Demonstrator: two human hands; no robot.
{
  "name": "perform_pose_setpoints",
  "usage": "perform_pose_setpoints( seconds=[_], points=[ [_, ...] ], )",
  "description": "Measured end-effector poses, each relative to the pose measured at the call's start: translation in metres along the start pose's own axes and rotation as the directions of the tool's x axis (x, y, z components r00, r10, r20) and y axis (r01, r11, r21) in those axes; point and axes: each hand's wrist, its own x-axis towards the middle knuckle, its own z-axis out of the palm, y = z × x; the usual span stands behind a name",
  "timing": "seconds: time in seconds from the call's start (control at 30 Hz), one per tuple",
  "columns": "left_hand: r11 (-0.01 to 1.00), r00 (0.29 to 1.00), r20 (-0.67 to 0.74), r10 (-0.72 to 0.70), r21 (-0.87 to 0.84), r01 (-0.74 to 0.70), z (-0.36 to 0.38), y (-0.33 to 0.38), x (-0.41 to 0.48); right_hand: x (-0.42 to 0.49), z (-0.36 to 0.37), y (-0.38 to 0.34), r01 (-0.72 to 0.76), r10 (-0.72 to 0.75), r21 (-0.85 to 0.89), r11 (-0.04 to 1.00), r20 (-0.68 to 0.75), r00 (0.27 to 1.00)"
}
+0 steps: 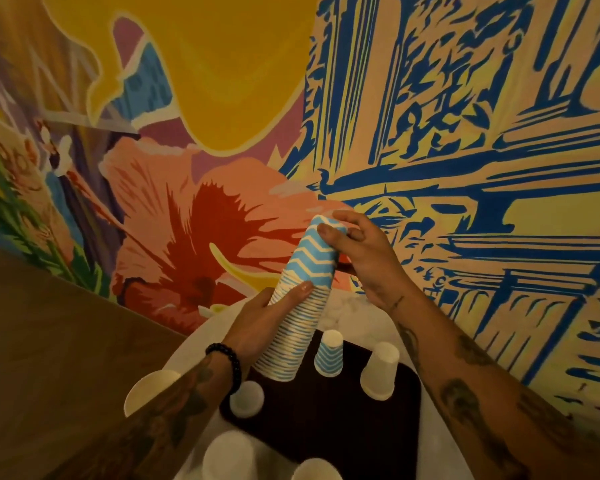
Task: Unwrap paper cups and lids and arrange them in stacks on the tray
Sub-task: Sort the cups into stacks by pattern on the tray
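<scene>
Steadying 1 tall stack of blue-and-white zigzag paper cups (300, 317): left hand (262, 318) clasps its middle, right hand (359, 252) pinches the top cup (317, 242); likely light, crushable, grip gently.

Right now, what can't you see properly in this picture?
Head view only.
The nearest white cup is cut off by the bottom edge.
The pale cup is half hidden by the left forearm.
The right hand has fingers hidden behind the cup stack.
The tray has its near end covered by cups.
Lids: none show.
</scene>
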Motion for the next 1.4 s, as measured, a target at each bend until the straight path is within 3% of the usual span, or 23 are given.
perform_pose_setpoints(
  seconds=[0.23, 0.43, 0.57, 0.67, 0.83, 1.1, 1.27, 1.33, 1.4],
  points=[
    [0.995, 0.997, -0.067, -0.043, 0.083, 0.049, 0.004, -0.022, 0.056, 0.04, -0.024, 0.044, -0.067, 0.068, -0.083, 0.994, 0.002, 0.998],
    [0.979, 0.992, -0.028, -0.122, 0.164, 0.125, 0.008, -0.049, 0.086, 0.052, -0.049, 0.079, -0.173, 0.173, -0.003, 0.985, 0.018, 0.985],
    [0.95, 0.99, -0.045, -0.134, 0.278, 0.141, 0.002, -0.067, 0.094, 0.058, -0.073, 0.095, -0.15, 0.155, 0.044, 0.988, -0.196, 0.968],
    [0.932, 0.977, -0.126, -0.172, 0.301, 0.203, -0.011, -0.082, 0.095, 0.055, -0.085, 0.119, -0.205, 0.172, -0.053, 0.977, -0.369, 0.914],
    [0.926, 0.961, -0.207, -0.183, 0.293, 0.239, -0.024, -0.093, 0.094, 0.028, -0.073, 0.175, -0.264, 0.185, -0.494, 0.828, -0.204, 0.961],
    [0.9, 0.958, -0.239, -0.158, 0.364, 0.239, -0.028, -0.098, 0.091, 0.023, -0.048, 0.231, -0.214, 0.222, -0.726, 0.654, -0.086, 0.971],
    [0.885, 0.962, -0.241, -0.128, 0.409, 0.221, -0.027, -0.102, 0.091, 0.015, -0.048, 0.253, -0.154, 0.364, -0.889, 0.432, 0.015, 0.931],
    [0.882, 0.964, -0.243, -0.103, 0.426, 0.202, -0.03, -0.105, 0.092, 0.012, -0.046, 0.255, -0.146, 0.387, -0.895, 0.422, 0.032, 0.921],
    [0.88, 0.966, -0.245, -0.084, 0.436, 0.187, -0.031, -0.107, 0.091, 0.013, -0.041, 0.248, -0.139, 0.27, -0.856, 0.498, 0.001, 0.963]
  ],
)
